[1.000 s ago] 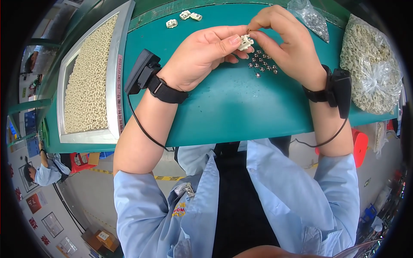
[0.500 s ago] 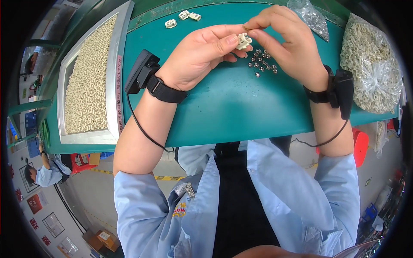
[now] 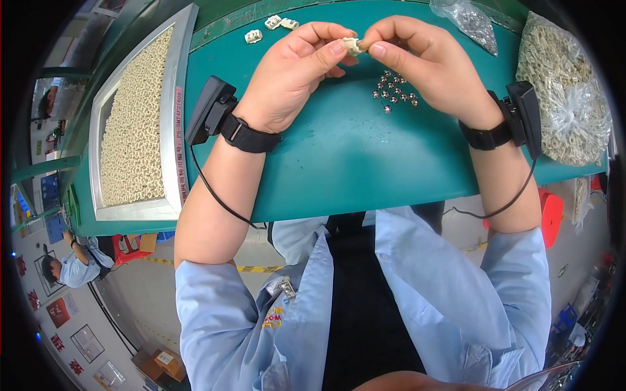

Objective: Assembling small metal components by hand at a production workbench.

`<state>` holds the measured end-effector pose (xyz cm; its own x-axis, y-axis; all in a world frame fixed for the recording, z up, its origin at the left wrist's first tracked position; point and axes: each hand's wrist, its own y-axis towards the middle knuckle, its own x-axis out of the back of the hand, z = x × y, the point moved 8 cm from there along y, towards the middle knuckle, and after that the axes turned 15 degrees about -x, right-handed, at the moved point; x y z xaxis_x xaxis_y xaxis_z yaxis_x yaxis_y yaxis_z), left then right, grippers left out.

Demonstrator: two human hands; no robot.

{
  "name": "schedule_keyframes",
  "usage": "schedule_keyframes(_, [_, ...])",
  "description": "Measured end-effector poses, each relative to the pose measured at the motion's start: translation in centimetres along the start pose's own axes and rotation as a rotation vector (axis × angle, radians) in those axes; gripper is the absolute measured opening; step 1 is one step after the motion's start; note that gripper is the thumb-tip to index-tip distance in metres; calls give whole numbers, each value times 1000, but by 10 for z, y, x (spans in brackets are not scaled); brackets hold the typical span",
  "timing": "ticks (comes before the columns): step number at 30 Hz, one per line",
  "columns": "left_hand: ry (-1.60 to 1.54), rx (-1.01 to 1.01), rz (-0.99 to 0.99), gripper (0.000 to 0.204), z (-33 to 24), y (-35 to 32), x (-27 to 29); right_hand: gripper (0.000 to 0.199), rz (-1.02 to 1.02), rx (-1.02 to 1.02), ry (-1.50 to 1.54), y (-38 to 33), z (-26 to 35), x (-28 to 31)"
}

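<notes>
Hands together above the green bench (image 3: pixel 365 163). Left hand (image 3: pixel 297 72) and right hand (image 3: pixel 424 62) meet fingertip to fingertip, both pinched on one small cream plastic part (image 3: pixel 354 45), held in the air just over the mat.

Directly under the hands: loose cluster of small steel balls (image 3: pixel 392 92) lying on the mat, not touched. Three more cream parts (image 3: pixel 272 25) lie apart at the far edge. Metal tray (image 3: pixel 171 130) packed with the same cream pieces sits to the person's left; clear bag of cream parts (image 3: pixel 564 91) on the right, a smaller bag of metal bits (image 3: pixel 468 19) at the top. Black wrist units on both arms, cabled.

My read: mid-assembly on that one piece, likely seating or checking something in it. Can't tell whether a ball is already inside; fingers cover it. Next move probably needs one hand freed to pinch a single ball off the cluster while the other keeps the part steady. Balls will roll, so a light, precise pick.
</notes>
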<state>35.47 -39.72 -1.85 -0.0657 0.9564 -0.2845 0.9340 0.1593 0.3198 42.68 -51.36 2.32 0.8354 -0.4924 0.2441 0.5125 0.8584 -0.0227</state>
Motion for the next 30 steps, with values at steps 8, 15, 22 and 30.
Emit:
schedule_keyframes(8, [25,-15,9,25,-1,-2,1,19,-93,48,-227,-2,11,0])
schedule_keyframes(15, [10,-19,58,25,-4,0,-9,10,194,734,203,-9,20,-5])
schedule_keyframes(22, [-14,9,23,25,2,-3,-3,16,77,-174,-11,1,-6,-3])
schedule_keyframes(30, [-27,-11,-7,24,4,-3,-2,10,83,-229,183,-2,-8,-12])
